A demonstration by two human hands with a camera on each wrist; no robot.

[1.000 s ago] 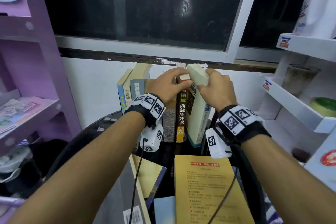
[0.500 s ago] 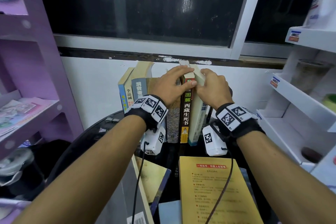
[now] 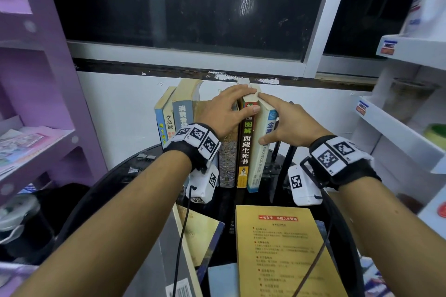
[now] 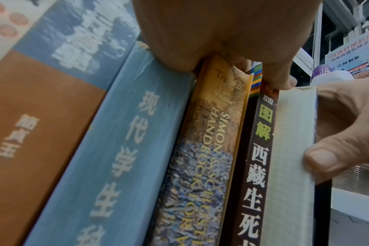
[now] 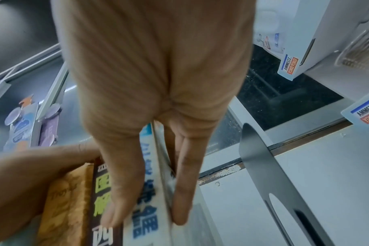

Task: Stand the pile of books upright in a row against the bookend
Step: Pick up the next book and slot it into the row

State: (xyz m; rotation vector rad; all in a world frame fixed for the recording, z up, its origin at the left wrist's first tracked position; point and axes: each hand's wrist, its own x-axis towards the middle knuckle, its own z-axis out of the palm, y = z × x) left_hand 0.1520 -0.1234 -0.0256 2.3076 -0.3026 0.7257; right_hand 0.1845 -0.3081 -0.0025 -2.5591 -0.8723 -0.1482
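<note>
Holding the row steady, your left hand (image 3: pixel 224 113) curls over the tops of the upright books (image 3: pixel 212 132), its thumb pressed on the head of the dark-spined book (image 3: pixel 245 147). Your right hand (image 3: pixel 287 125) pinches the white-spined book (image 3: pixel 259 149) at the row's right end, thumb on the spine and straight fingers (image 5: pixel 180 191) flat along its outer cover. Just right of that grip the black bookend (image 3: pixel 283 171) stands apart from the book, so nothing leans on it yet. Below your wrists the remaining pile lies flat, the yellow book (image 3: pixel 282 253) on top.

These paperbacks look stiff enough edge-on but probably flex when gripped at one corner, and the glossy covers may slide on the dark table (image 3: pixel 113 183). Take each near the middle of its spine, thumb against fingers across the covers.
</note>
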